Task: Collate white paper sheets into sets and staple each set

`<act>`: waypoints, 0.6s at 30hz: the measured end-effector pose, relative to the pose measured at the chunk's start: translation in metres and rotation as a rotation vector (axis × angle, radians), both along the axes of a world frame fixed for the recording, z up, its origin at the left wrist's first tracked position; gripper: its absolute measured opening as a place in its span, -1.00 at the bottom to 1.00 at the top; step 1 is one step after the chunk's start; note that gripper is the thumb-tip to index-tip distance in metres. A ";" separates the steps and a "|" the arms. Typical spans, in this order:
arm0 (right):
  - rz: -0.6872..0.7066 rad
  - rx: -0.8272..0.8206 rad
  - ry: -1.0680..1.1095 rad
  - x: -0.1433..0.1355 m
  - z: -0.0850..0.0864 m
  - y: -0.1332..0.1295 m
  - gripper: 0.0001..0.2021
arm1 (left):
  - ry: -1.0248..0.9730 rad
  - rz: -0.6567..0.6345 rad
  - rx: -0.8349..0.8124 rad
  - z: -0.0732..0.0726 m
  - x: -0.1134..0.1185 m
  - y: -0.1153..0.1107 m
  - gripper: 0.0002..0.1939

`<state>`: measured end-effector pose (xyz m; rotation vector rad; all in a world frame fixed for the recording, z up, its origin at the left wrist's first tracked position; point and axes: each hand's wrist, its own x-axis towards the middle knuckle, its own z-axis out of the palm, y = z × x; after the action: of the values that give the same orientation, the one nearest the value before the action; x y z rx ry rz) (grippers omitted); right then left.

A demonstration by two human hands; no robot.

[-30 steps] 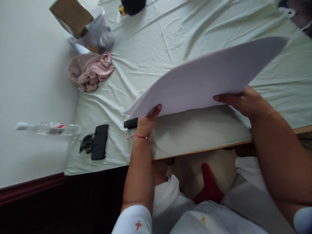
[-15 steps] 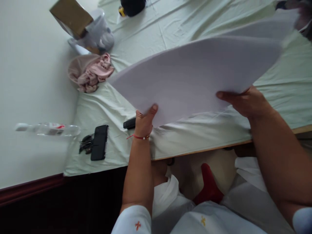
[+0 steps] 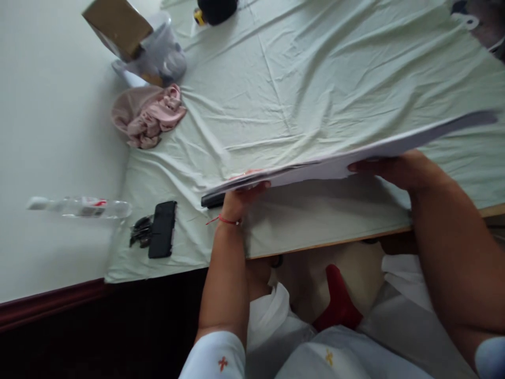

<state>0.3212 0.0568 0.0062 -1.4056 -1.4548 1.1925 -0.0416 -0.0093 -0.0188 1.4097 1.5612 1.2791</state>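
Note:
A stack of large white paper sheets (image 3: 315, 171) stands nearly edge-on to me above the near side of the cloth-covered table (image 3: 315, 216). My left hand (image 3: 241, 199), with a red string at the wrist, grips its left part, thumb on the near face and fingers behind. Toward the right, my right hand (image 3: 402, 169) holds the lower edge with its thumb on the near face; its other fingers are mostly hidden. The sheets' right end sticks out past that hand. Beside my left hand lies a black object (image 3: 212, 200), partly covered by the paper.
A black phone (image 3: 162, 229) and dark keys (image 3: 141, 231) lie at the left, near a clear plastic bottle (image 3: 94, 207). Behind them are a bunched pink cloth (image 3: 152, 117), a clear tub (image 3: 168, 55) and a cardboard box (image 3: 117, 27). Dark fabric (image 3: 483, 23) lies at the far right.
The paper has tipped from showing its broad face to nearly edge-on, its upper edge coming down toward me. Both hands keep their grip and have turned slightly.

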 end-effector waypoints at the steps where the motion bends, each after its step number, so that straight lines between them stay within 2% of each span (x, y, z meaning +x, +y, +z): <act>1: 0.010 -0.008 0.002 0.000 0.000 0.000 -0.61 | 0.014 0.007 0.006 -0.001 0.000 0.001 -0.68; 5: 0.017 0.023 0.028 -0.004 0.004 -0.002 -0.54 | 0.010 0.092 0.071 0.003 0.007 0.006 -0.58; 8: 0.028 0.010 0.150 -0.011 0.009 -0.005 -0.55 | -0.010 0.086 0.060 0.007 0.011 0.008 -0.56; 11: -0.021 -0.030 0.191 -0.017 0.015 -0.006 -0.56 | -0.045 0.078 0.061 0.006 0.011 0.010 -0.59; 15: -0.095 -0.048 0.154 -0.017 0.016 -0.004 -0.70 | -0.222 0.050 0.023 0.003 0.011 0.011 -0.59; 18: -0.099 -0.055 0.247 -0.012 0.005 0.000 -0.68 | -0.390 0.061 -0.026 0.004 0.018 0.011 -0.55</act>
<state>0.3089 0.0572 0.0108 -1.2989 -1.1775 1.3010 -0.0232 0.0019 -0.0144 1.0262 1.3550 1.4621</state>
